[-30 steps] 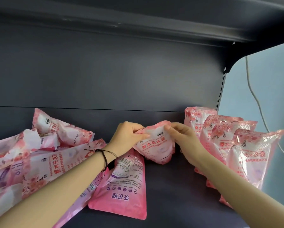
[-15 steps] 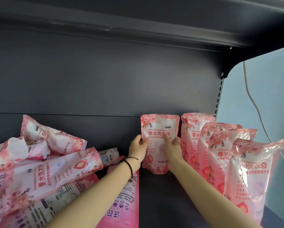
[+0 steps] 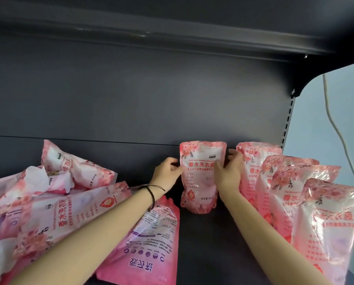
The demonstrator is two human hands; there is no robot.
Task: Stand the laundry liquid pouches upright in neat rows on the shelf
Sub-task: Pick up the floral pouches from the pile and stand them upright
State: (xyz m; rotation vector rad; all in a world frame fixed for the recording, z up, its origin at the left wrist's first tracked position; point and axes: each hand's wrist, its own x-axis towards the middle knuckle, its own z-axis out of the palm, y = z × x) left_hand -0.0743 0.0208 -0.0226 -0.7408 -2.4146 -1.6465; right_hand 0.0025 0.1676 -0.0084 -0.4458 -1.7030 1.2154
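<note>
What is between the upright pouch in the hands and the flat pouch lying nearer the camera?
Only bare dark shelf separates the upright pouch from the flat pouch, seen in the head view.

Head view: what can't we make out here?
- Left pile of pouches: count unclear; they overlap and the left edge cuts them off.
- Flat pouch: upper end hidden under the left forearm.
- Right row: bases hidden by the right forearm and front pouches.
- Upright pouch: small print too small; whether left hand and right hand grip or merely steady it.
</note>
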